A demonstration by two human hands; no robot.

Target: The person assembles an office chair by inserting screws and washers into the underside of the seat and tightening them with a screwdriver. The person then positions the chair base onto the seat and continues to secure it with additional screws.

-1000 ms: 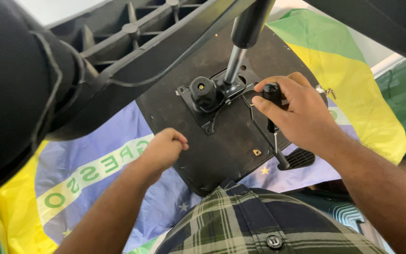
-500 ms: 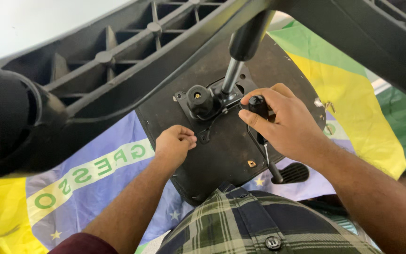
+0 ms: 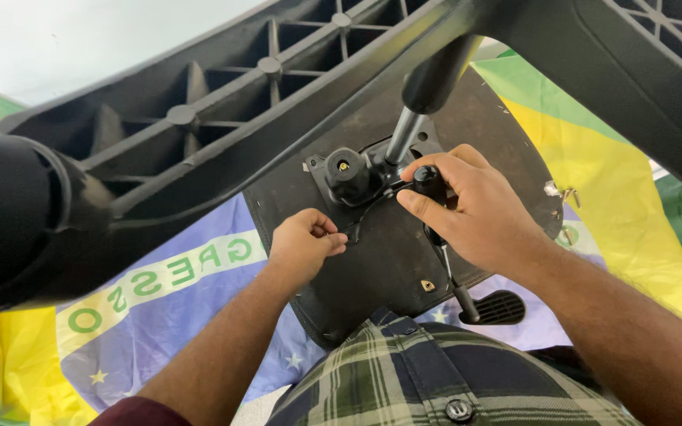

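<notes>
Chair mechanism plate (image 3: 392, 237) sits on the upturned seat underside (image 3: 467, 126); we grip its black lever (image 3: 429, 183) with our right hand (image 3: 475, 209), left hand (image 3: 305, 244) pinching closed at the plate edge, fastening apparently unfinished.

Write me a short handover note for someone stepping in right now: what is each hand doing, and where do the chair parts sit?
Left hand: closed in a pinch at the edge of the black metal mechanism plate; what it pinches is too small to tell.
Right hand: wrapped around the black-knobbed lever beside the shiny steel gas cylinder.
The upturned black seat underside lies on a green, yellow and blue cloth; the black ribbed plastic chair base hangs overhead. The lever's paddle handle sticks out near the person's plaid shirt.
Done: the plate sits on the seat.
Left: whether the plate is fastened cannot be seen.
</notes>
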